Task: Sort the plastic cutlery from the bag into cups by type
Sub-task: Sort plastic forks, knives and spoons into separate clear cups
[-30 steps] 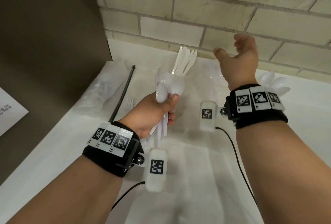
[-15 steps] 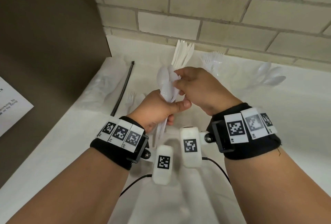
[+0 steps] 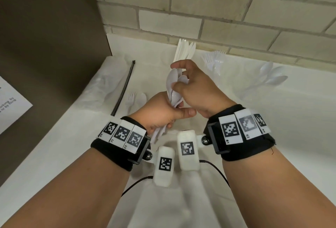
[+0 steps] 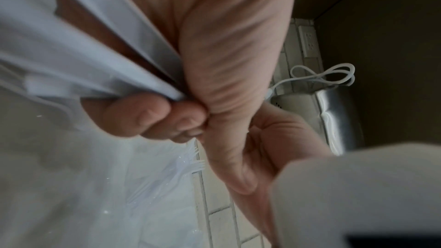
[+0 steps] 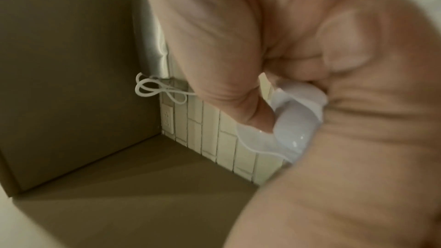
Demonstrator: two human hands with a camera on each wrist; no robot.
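Note:
My left hand (image 3: 160,114) grips a bunch of white plastic spoons (image 3: 174,85) by their handles, bowls up, over the white table. My right hand (image 3: 189,84) pinches the bowls at the top of that bunch; the right wrist view shows thumb and fingers on a spoon bowl (image 5: 296,125). In the left wrist view the handles (image 4: 95,59) fan out of my left fist. Behind the hands stand clear cups: one with knives (image 3: 185,49), one with forks (image 3: 214,60), one with spoons (image 3: 271,76). A loose fork (image 3: 131,99) and spoon (image 3: 142,98) lie on the table at left.
A crumpled clear plastic bag (image 3: 101,89) and a black zip tie (image 3: 123,87) lie at the left of the table. A brown panel (image 3: 51,36) stands at left, a brick wall (image 3: 236,9) at the back. Cables trail from the wrist cameras.
My right hand came back from near the cups at the right, reached the spoon bunch in my left hand and now pinches the bowls. The left hand kept its grip.

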